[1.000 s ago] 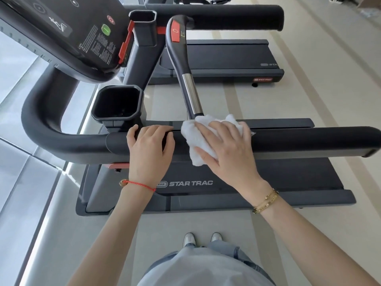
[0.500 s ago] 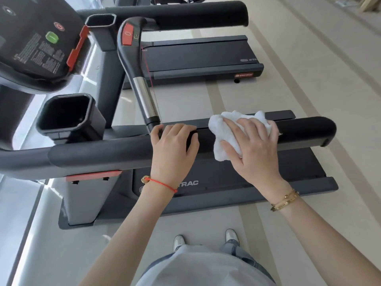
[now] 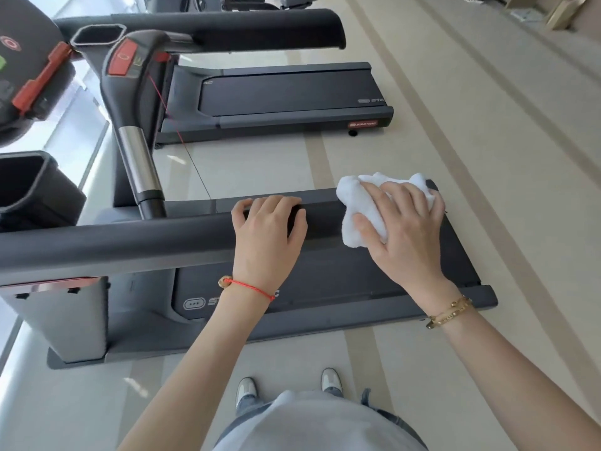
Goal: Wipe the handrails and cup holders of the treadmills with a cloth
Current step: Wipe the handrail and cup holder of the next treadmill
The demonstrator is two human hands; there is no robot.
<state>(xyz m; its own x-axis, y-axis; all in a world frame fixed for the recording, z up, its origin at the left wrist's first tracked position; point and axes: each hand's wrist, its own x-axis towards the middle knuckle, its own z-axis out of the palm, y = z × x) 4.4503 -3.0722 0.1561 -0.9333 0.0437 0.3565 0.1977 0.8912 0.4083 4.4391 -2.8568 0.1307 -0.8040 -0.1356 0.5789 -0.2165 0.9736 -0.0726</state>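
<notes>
The white cloth [image 3: 357, 209] is bunched up and fluffy. It sits on the far right end of the near handrail [image 3: 130, 245], the long dark bar that runs across in front of the person. The right hand [image 3: 403, 229] lies on top of the cloth. Its fingers [image 3: 406, 193] are spread and bent over the cloth, gripping it against the bar. Bits of cloth stick out past the hand on the left and at the top.

The left hand [image 3: 266, 236] is on the same handrail, just beside the cloth but not touching it. Its fingers [image 3: 273, 203] curl over the top of the bar and the thumb comes round the near side, so it holds the bar.

There is one cloth. Two hands show. A red string bracelet [image 3: 250, 286] is on the left wrist, and gold bracelets [image 3: 450, 312] are on the right wrist.

Two treadmills show. The near treadmill [image 3: 325, 288] is under the hands, and the far treadmill [image 3: 286, 92] is behind it with its own dark handrail [image 3: 227, 27] on top. Two cup holders show: one near cup holder [image 3: 29, 187] at the left edge and one far cup holder [image 3: 97, 35] near the top left. They are dark inside.

A bar with a silver middle and a red button [image 3: 130, 109] leans up from the near handrail. The floor [image 3: 487, 157] is pale with stripes. Two white shoes [image 3: 247, 390] show at the bottom.
</notes>
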